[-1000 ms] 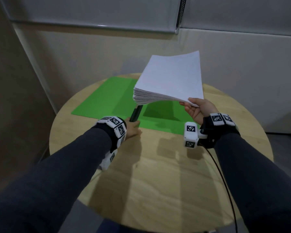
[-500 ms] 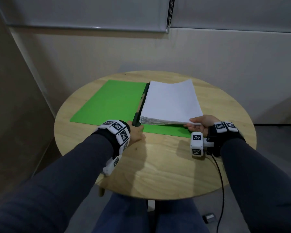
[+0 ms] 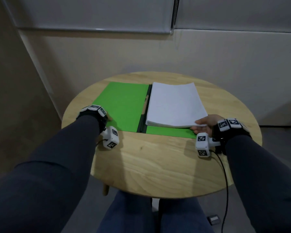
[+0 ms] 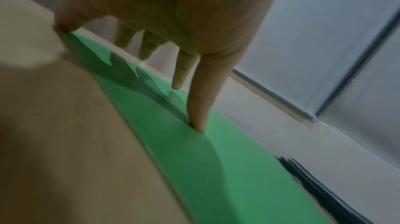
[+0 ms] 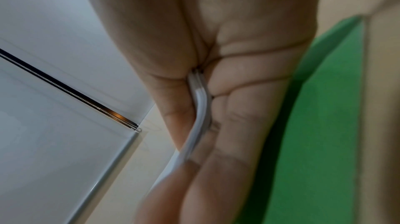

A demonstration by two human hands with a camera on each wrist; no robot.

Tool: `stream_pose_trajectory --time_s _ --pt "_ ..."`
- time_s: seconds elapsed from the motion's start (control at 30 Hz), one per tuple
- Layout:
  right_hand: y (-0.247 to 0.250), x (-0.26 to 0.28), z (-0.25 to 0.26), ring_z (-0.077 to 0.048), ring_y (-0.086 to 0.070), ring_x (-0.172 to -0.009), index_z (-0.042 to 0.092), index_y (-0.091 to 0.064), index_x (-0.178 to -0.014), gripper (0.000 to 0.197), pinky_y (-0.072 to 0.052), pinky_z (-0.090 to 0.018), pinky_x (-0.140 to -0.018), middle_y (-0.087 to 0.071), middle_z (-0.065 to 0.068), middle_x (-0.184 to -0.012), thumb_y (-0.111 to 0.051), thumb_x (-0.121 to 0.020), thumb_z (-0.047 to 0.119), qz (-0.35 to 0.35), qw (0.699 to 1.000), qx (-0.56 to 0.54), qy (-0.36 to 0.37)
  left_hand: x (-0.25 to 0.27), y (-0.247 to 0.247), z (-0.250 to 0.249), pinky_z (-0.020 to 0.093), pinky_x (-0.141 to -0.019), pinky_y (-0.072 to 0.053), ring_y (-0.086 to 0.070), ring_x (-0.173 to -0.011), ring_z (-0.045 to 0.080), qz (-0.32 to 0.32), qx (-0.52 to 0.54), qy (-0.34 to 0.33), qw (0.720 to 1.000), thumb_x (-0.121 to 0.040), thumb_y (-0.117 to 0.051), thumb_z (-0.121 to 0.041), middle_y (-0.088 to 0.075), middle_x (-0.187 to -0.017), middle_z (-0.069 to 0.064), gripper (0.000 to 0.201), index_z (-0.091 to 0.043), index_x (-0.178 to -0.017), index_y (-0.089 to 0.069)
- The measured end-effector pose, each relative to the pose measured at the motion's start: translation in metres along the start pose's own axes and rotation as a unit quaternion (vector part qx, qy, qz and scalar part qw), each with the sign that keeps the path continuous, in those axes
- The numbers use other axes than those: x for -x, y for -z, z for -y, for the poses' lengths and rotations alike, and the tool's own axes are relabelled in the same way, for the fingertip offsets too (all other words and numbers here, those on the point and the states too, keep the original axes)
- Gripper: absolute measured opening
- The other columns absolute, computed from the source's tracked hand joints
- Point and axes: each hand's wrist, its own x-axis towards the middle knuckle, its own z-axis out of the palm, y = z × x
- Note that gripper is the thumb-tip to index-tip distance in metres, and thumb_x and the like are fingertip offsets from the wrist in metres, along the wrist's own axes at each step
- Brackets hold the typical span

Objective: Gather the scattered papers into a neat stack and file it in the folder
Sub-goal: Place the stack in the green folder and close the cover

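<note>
An open green folder [image 3: 124,106] lies flat on the round wooden table [image 3: 158,157], its dark spine [image 3: 144,118] in the middle. A neat white paper stack [image 3: 173,105] lies on the folder's right half. My right hand [image 3: 203,122] pinches the stack's near right corner, thumb on top; in the right wrist view the sheets [image 5: 200,107] bend between thumb and fingers over the folder [image 5: 324,125]. My left hand [image 3: 107,116] rests at the near left corner of the left flap. Its straight index fingertip [image 4: 199,125] presses on the green flap [image 4: 216,167].
A black cable [image 3: 225,174] runs from the right wrist over the table's near right edge. A small grey device [image 3: 212,220] lies on the floor. A wall stands close behind the table. Bare wood spreads between the folder and my knees.
The stack came down from the air and now lies on the folder's right half, still held by my right hand. My left hand moved from the spine to the left flap's near corner.
</note>
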Motion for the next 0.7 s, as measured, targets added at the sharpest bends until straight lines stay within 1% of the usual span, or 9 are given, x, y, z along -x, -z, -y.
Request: stream_pose_trajectory --time_s 0.07,0.13,0.2,0.3,0.4,0.47,0.53,0.6,0.7 --pt "0.001 -0.002 0.000 -0.021 -0.060 -0.032 0.000 -0.044 -0.080 0.017 -0.050 -0.027 -0.035 -0.062 -0.017 -0.042 -0.041 -0.097 0.000 -0.003 1.000 0.008 -0.005 -0.087 -0.009 0.021 0.046 -0.096 -0.047 -0.062 -0.106 0.032 0.030 0.025 0.027 0.999 -0.014 -0.083 -0.071 -0.064 -0.118 0.010 0.121 -0.015 -0.118 -0.058" --pt "0.002 -0.004 0.000 -0.021 -0.061 -0.033 0.001 -0.045 -0.081 0.016 -0.051 -0.027 -0.036 -0.063 -0.017 -0.043 -0.042 -0.097 0.000 -0.004 1.000 0.011 -0.010 -0.182 -0.017 0.039 0.049 -0.097 -0.046 -0.064 -0.101 0.031 0.034 0.087 0.016 0.996 0.007 -0.078 -0.072 -0.065 -0.114 0.010 0.135 -0.018 -0.116 -0.060" --pt "0.003 -0.006 -0.001 -0.021 -0.063 -0.036 0.002 -0.047 -0.084 0.012 -0.053 -0.027 -0.036 -0.065 -0.016 -0.046 -0.044 -0.096 0.000 -0.005 1.000 0.019 -0.012 -0.143 -0.011 0.039 0.048 -0.101 -0.044 -0.062 -0.105 0.032 0.051 0.131 0.038 0.989 -0.004 -0.082 -0.067 -0.064 -0.113 0.012 0.116 -0.011 -0.103 -0.060" --pt "0.005 -0.008 -0.002 -0.022 -0.065 -0.038 0.004 -0.047 -0.095 0.006 -0.053 -0.028 -0.037 -0.067 -0.016 -0.048 -0.045 -0.094 -0.002 -0.010 1.000 0.015 -0.010 -0.033 0.000 0.041 0.045 -0.108 -0.037 -0.055 -0.117 0.033 0.090 0.154 0.030 0.984 -0.054 -0.081 -0.052 -0.060 -0.115 0.015 0.066 -0.002 -0.088 -0.054" --pt "0.004 -0.010 -0.003 -0.022 -0.065 -0.038 0.003 -0.044 -0.107 0.015 -0.053 -0.028 -0.035 -0.066 -0.016 -0.047 -0.046 -0.094 -0.003 -0.020 1.000 0.014 0.002 -0.049 0.009 0.052 0.045 -0.107 -0.037 -0.050 -0.122 0.033 0.074 0.183 0.041 0.980 -0.061 -0.080 -0.051 -0.056 -0.122 0.016 0.080 0.001 -0.114 -0.050" --pt "0.004 -0.009 -0.003 -0.022 -0.065 -0.038 0.001 -0.042 -0.111 0.019 -0.052 -0.028 -0.034 -0.065 -0.016 -0.046 -0.046 -0.094 -0.004 -0.023 1.000 0.012 0.011 -0.065 0.022 0.060 0.041 -0.100 -0.043 -0.053 -0.115 0.032 -0.006 0.168 0.004 0.986 -0.057 -0.081 -0.054 -0.057 -0.119 0.014 0.081 -0.002 -0.113 -0.053" --pt "0.004 -0.009 -0.003 -0.022 -0.065 -0.039 0.000 -0.042 -0.112 0.019 -0.053 -0.029 -0.035 -0.066 -0.017 -0.047 -0.047 -0.094 -0.004 -0.023 1.000 0.008 0.009 -0.029 0.049 0.057 0.024 -0.074 -0.049 -0.057 -0.086 0.029 -0.072 0.208 -0.064 0.973 -0.079 -0.072 -0.031 -0.060 -0.089 0.015 0.034 -0.001 -0.088 -0.059" --pt "0.003 -0.008 -0.002 -0.023 -0.066 -0.039 -0.001 -0.041 -0.112 0.018 -0.053 -0.031 -0.036 -0.066 -0.017 -0.048 -0.046 -0.094 -0.002 -0.023 1.000 0.017 0.001 0.014 0.074 0.049 0.025 -0.048 -0.042 -0.049 -0.054 0.028 -0.102 0.312 -0.124 0.936 -0.090 -0.057 -0.011 -0.053 -0.056 0.012 0.024 -0.004 -0.068 -0.053" --pt "0.002 -0.004 -0.001 -0.024 -0.065 -0.039 -0.001 -0.040 -0.111 0.016 -0.054 -0.033 -0.036 -0.065 -0.018 -0.048 -0.045 -0.095 -0.001 -0.025 0.999 0.022 -0.003 0.069 0.099 0.019 0.022 -0.039 -0.052 -0.065 -0.043 0.016 0.017 0.496 -0.243 0.834 -0.097 -0.042 -0.016 -0.066 -0.048 0.001 0.021 -0.011 -0.083 -0.056"
